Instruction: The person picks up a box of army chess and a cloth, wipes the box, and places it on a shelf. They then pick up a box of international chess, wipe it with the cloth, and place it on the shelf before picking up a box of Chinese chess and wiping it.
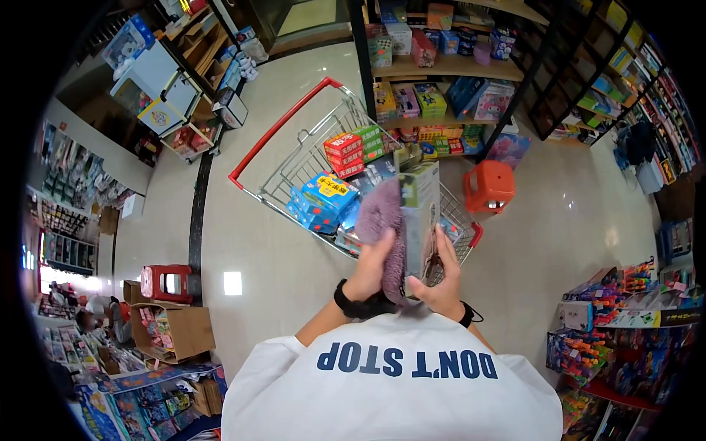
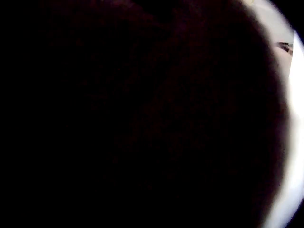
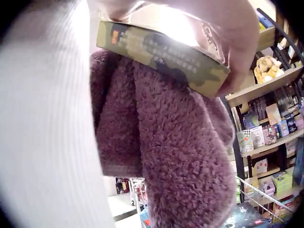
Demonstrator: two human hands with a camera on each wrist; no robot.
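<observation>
My left hand (image 1: 370, 268) grips a fuzzy purple cloth (image 1: 380, 213) in the head view, its thumb over the pile. Held upright beside the cloth is a flat box (image 1: 421, 220) with a camouflage-print edge, which my right hand (image 1: 441, 283) grips at its near right side. In the right wrist view the cloth (image 3: 185, 142) hangs in folds against the box (image 3: 161, 57), and fingers curve over the box's end. Both things are above a shopping cart (image 1: 279, 170). The left wrist view is almost wholly dark, so the left fingers are hidden there.
Inside the cart lie red and green boxes (image 1: 357, 151) and blue boxes (image 1: 323, 200). An orange stool (image 1: 489, 185) stands right of it, near shelves (image 1: 448, 70) of boxed goods. Left are a red stool (image 1: 168, 283) and a cardboard box (image 1: 193, 331).
</observation>
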